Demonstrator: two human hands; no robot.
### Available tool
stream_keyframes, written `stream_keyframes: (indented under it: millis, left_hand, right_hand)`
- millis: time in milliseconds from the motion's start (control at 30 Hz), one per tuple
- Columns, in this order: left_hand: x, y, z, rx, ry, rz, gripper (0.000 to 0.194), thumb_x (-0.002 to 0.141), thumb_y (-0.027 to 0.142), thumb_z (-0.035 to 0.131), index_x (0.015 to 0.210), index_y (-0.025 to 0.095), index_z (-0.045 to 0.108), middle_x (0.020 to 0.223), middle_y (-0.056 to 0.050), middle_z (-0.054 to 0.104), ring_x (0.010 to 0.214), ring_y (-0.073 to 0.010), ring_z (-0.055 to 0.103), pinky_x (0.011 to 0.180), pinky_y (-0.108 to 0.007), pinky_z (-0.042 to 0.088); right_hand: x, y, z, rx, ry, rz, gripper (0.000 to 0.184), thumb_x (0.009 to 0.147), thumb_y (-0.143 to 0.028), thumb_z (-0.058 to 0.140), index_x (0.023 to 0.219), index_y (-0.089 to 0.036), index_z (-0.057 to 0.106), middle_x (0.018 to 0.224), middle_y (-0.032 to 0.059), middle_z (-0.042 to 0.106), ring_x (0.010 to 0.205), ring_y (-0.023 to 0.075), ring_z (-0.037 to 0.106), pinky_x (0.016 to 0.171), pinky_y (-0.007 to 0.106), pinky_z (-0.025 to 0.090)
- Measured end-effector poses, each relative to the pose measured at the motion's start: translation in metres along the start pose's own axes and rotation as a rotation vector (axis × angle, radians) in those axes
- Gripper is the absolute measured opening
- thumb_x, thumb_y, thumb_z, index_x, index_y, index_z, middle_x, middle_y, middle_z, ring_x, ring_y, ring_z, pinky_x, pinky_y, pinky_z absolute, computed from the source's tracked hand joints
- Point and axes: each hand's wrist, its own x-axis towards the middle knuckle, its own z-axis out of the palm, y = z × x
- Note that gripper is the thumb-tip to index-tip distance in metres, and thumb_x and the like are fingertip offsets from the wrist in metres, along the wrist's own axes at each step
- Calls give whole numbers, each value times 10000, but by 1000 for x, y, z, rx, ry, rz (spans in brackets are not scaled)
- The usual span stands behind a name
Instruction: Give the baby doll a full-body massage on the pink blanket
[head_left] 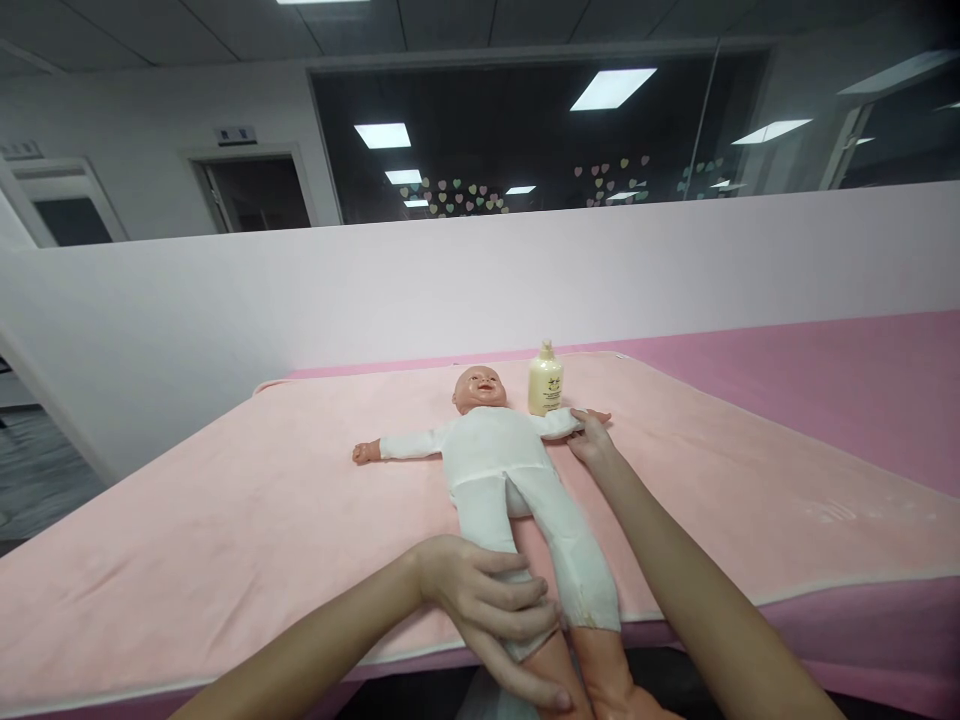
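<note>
A baby doll (pixel 495 440) in a white cloth suit lies on its back on a pink towel (pixel 300 520), arms spread and bare feet toward me. My right hand (pixel 592 440) is closed around the white-sleeved forearm on the right side, near the doll's hand. My left hand (pixel 487 600) rests over the doll's lower leg on the left, its fingers slightly bent and apart. Whether its palm presses on the leg is hidden. Beside the doll's head stands a pale yellow pump bottle (pixel 545 382), upright, just behind the arm I hold.
The towel covers a pink padded surface (pixel 847 380) whose near edge runs under the doll's legs. A low white wall (pixel 375 290) rises behind it. Farther back are a dark window (pixel 525 130) with heart stickers and a doorway (pixel 259 195).
</note>
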Motion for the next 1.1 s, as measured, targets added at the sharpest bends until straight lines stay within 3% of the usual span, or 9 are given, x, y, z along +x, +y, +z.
stream_keyframes:
  millis: [167, 500, 733, 1100]
  left_hand:
    - [-10, 1, 7, 235, 188, -42, 390, 766, 268, 670, 1094, 450, 565, 870, 66, 664, 817, -99, 631, 736, -220, 555]
    - [-6, 0, 8, 168, 284, -203, 256, 716, 402, 694, 944, 325, 606, 894, -12, 651, 836, -164, 639, 705, -317, 574]
    - [0, -4, -2, 144, 264, -145, 166, 736, 323, 677, 886, 265, 635, 813, -28, 660, 738, -143, 629, 709, -291, 574]
    - [2, -4, -3, 183, 261, -102, 45, 771, 296, 659, 809, 272, 661, 833, -8, 680, 802, -137, 638, 734, -273, 575]
  right_hand:
    - [0, 0, -1, 39, 18, 27, 133, 781, -70, 521, 750, -200, 511, 761, -18, 606, 707, 85, 591, 669, 174, 546]
    - [4, 1, -2, 52, 19, 29, 152, 758, -68, 539, 719, -208, 491, 721, -30, 602, 657, 85, 597, 633, 188, 556]
    - [6, 2, -2, 19, 17, -1, 161, 743, -65, 525, 712, -213, 467, 696, -38, 588, 634, 86, 589, 606, 190, 558]
    - [4, 2, -1, 36, 14, 7, 145, 748, -71, 534, 720, -209, 498, 749, -27, 618, 698, 90, 606, 703, 201, 558]
